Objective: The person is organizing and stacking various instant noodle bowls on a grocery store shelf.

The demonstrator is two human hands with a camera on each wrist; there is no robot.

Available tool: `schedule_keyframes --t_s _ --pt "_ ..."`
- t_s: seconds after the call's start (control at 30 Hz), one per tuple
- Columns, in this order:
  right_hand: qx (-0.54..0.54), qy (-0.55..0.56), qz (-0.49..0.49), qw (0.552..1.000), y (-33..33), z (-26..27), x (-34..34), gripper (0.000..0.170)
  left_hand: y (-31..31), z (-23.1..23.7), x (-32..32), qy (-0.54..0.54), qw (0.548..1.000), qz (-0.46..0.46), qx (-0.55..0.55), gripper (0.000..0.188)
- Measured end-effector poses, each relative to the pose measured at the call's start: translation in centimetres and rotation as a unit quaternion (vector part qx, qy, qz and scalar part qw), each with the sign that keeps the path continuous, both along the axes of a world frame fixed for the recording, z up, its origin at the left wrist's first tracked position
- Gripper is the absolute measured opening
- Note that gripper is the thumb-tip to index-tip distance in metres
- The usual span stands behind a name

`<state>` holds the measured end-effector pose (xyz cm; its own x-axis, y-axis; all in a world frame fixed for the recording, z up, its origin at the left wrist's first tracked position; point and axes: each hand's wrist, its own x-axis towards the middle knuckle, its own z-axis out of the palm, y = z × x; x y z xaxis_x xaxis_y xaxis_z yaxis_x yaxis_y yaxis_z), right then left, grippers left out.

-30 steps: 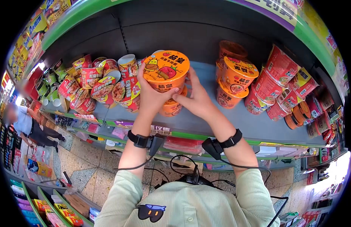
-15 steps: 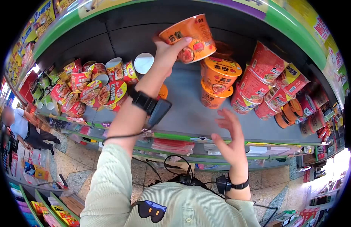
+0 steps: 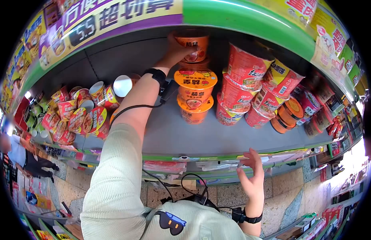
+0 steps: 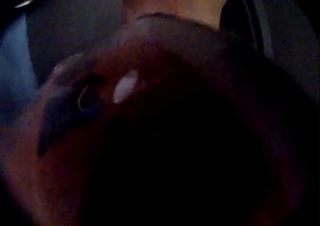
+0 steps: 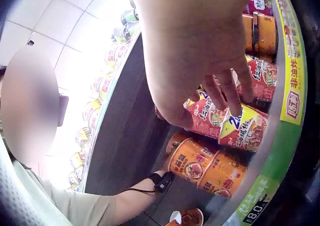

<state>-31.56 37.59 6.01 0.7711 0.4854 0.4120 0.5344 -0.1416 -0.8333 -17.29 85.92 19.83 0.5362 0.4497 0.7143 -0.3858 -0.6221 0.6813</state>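
Observation:
At the back of the shelf, my left hand (image 3: 178,53) grips an orange instant noodle cup (image 3: 195,51) from its left side, thumb across the front. The cup sits over another orange cup (image 3: 196,65), behind a front stack of two orange noodle cups (image 3: 195,94). A dark reddish cup surface (image 4: 65,166) fills most of the left wrist view, with little detail. My right hand (image 3: 253,178) hangs in front of the shelf edge, holding nothing. In the right wrist view its fingers (image 5: 215,93) are loosely spread, overlapping the red noodle cups (image 5: 207,116) behind.
Red noodle cups (image 3: 239,82) stand stacked right of the orange ones, with round orange tubs (image 3: 291,110) beyond. Several tipped cups (image 3: 89,120) lie on the left. A green shelf edge (image 3: 241,18) overhangs the back row. A person (image 3: 29,156) stands in the left aisle.
Both hands held the orange cup at first. The right hand let go and drew back toward the body, while the left carried the cup, tilted midway, to the back behind the front stack.

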Motion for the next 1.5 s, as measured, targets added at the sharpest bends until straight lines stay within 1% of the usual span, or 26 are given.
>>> schedule_keyframes --t_s 0.03,0.07,0.17,0.27,0.37,0.4,0.47,0.57,0.67,0.7,0.73,0.8,0.83,0.87,0.93,0.97,1.0,1.07,1.1,1.13,1.17,1.2,1.27,1.37,1.47,1.5 --pt "-0.01 0.004 -0.007 1.0 -0.4 -0.1 -0.1 0.074 -0.1 -0.1 0.1 0.004 1.0 -0.005 0.008 0.111" --pt "-0.019 0.008 -0.014 1.0 -0.7 -0.2 -0.1 0.075 0.0 -0.2 0.0 0.036 0.999 -0.002 0.011 0.112" --pt "-0.033 0.004 -0.017 0.999 -1.3 -0.8 -0.2 0.075 0.5 0.2 -0.3 0.058 0.997 -0.014 0.042 0.112" --pt "-0.046 -0.003 -0.009 0.999 -1.2 -1.0 -0.2 0.075 1.9 -0.3 0.0 0.053 0.996 -0.02 0.073 0.119" --pt "-0.05 -0.006 0.003 0.999 -0.8 -0.4 -0.1 0.075 3.2 -0.4 -1.7 0.066 0.991 -0.051 0.105 0.125" --pt "-0.04 -0.009 0.016 0.999 -0.5 -0.4 0.1 0.074 2.8 0.2 -3.6 0.106 0.988 -0.024 0.106 0.121" --pt "-0.02 -0.012 0.05 0.998 0.3 -0.6 0.6 0.073 0.2 2.3 -10.2 0.189 0.976 0.034 0.106 0.112" --pt "-0.046 0.012 0.102 0.994 2.7 0.3 0.9 0.073 0.1 1.2 -19.2 0.278 0.957 0.065 0.047 0.084" --pt "-0.049 -0.033 0.192 0.98 6.9 1.3 0.9 0.072 1.4 -2.2 -26.9 0.194 0.979 0.064 -0.016 0.08" --pt "-0.041 -0.023 0.231 0.972 8.8 1.4 0.8 0.073 0.9 -3.2 -29.2 0.192 0.978 0.074 -0.045 0.072" --pt "-0.034 -0.012 0.266 0.963 10.9 1.2 0.8 0.074 1.0 -5.1 -31.1 0.17 0.979 0.09 -0.071 0.07" --pt "-0.036 0.006 0.325 0.945 15.1 1.2 0.4 0.076 1.5 -9.9 -33.4 0.138 0.975 0.126 -0.119 0.066" --pt "-0.046 0.012 0.349 0.936 17.5 1.4 -0.1 0.078 1.4 -11.7 -34.4 0.127 0.971 0.146 -0.14 0.065" --pt "-0.053 0.02 0.37 0.927 19.8 1.5 -0.7 0.08 0.1 -12.6 -35.1 0.104 0.969 0.152 -0.165 0.067" --pt "-0.113 0.008 0.37 0.922 24.4 1.8 -2.2 0.087 -1.3 -14.1 -35.9 0.076 0.97 0.172 -0.151 0.07" --pt "-0.107 -0.021 0.371 0.922 26.8 1.2 -2.6 0.091 -1.8 -14.8 -36.3 0.062 0.971 0.179 -0.145 0.071" --pt "-0.101 -0.051 0.368 0.923 29.2 0.3 -2.9 0.096 -2.1 -15.4 -36.6 0.048 0.972 0.166 -0.157 0.076" --pt "-0.089 -0.086 0.316 0.94 32.8 -0.3 -4.3 0.105 -2.7 -16.1 -36.8 0.054 0.959 0.131 -0.245 0.079" --pt "-0.108 -0.072 0.314 0.941 34.0 -0.6 -4.6 0.105 -2.8 -16.4 -36.7 0.059 0.949 0.11 -0.288 0.08" --pt "-0.126 -0.058 0.311 0.94 34.9 -0.7 -4.7 0.106 -2.7 -17.0 -36.3 0.045 0.952 0.073 -0.293 0.087" --pt "-0.143 -0.043 0.309 0.939 35.4 -0.9 -4.6 0.106 -2.8 -17.5 -36.2 0.065 0.957 0.087 -0.27 0.089" --pt "-0.137 -0.03 0.298 0.944 35.2 -0.6 -4.7 0.104 -3.1 -17.3 -36.4 0.084 0.96 0.101 -0.246 0.09" --pt "-0.121 0.0 0.281 0.952 34.1 0.1 -5.1 0.098 -4.8 -15.7 -36.5 0.115 0.963 0.13 -0.205 0.092" --pt "-0.012 -0.084 0.257 0.963 31.9 1.2 -4.5 0.09 -6.0 -13.2 -36.3 0.104 0.981 0.141 -0.079 0.091" --pt "0.104 -0.195 0.217 0.951 28.7 6.4 -3.7 0.086 -8.4 -8.6 -34.6 -0.01 0.995 0.092 -0.026 0.09" --pt "0.134 -0.246 0.181 0.943 27.7 8.4 -3.2 0.086 -8.8 -7.3 -33.7 -0.047 0.996 0.078 -0.006 0.09"
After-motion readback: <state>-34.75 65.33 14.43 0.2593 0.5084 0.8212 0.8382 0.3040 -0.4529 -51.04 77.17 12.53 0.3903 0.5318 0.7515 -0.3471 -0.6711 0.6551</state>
